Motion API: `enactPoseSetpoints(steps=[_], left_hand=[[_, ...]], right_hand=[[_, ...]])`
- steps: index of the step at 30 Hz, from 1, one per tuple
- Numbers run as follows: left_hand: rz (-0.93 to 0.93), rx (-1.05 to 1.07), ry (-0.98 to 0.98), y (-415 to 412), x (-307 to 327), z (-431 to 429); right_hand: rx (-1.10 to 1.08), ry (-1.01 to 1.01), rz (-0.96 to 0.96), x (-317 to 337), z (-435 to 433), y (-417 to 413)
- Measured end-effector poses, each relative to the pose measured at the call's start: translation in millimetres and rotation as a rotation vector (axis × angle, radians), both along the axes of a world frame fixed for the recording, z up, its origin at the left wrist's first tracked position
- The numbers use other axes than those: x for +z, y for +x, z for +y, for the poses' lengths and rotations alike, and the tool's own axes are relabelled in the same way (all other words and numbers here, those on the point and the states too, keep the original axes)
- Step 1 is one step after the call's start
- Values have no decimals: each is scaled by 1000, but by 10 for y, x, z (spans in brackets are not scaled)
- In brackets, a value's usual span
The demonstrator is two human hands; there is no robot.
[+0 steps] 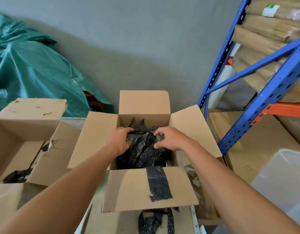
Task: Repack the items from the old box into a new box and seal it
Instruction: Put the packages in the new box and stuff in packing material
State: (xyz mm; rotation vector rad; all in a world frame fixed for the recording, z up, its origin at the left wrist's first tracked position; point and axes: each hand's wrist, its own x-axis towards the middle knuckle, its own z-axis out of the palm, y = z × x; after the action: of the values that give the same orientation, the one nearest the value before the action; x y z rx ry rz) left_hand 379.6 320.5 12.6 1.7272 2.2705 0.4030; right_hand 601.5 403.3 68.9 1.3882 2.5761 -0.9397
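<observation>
A clean brown cardboard box stands open in the middle, all four flaps spread. Inside lies a heap of dark patterned bags. My left hand grips the left side of the heap. My right hand presses on its right side with the fingers curled over the bags. One dark bag drapes over the near flap. A worn, torn cardboard box sits at the left with a dark bag left in its bottom.
More dark bags lie below the near flap in another carton. A green tarp covers a pile at the back left. A blue and orange rack with brown wrapped bundles stands at the right, with cartons under it.
</observation>
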Motion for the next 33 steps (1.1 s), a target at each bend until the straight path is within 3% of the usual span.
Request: enactPoseSetpoints(steps=[2, 5, 9, 13, 17, 25, 29, 33], left_hand=[[85, 64, 91, -20, -64, -237], [114, 214, -7, -87, -165, -493], [-2, 280, -64, -154, -291, -612], [42, 223, -27, -156, -302, -636], [50, 196, -61, -161, -320, -649], [29, 168, -49, -103, -213, -783], [-137, 163, 103, 116, -65, -1018], [-141, 68, 253, 475, 65, -1546]], right_hand=[[99, -162, -101, -19, -149, 6], [185, -294, -248, -164, -304, 7], [113, -207, -143, -340, -338, -8], [-112, 27, 77, -428, -223, -148], [-318, 204, 165, -484, -104, -315], [-212, 209, 118, -299, -264, -242], [-124, 183, 53, -22, -726, 68], [-105, 194, -17, 183, -1405, 409]])
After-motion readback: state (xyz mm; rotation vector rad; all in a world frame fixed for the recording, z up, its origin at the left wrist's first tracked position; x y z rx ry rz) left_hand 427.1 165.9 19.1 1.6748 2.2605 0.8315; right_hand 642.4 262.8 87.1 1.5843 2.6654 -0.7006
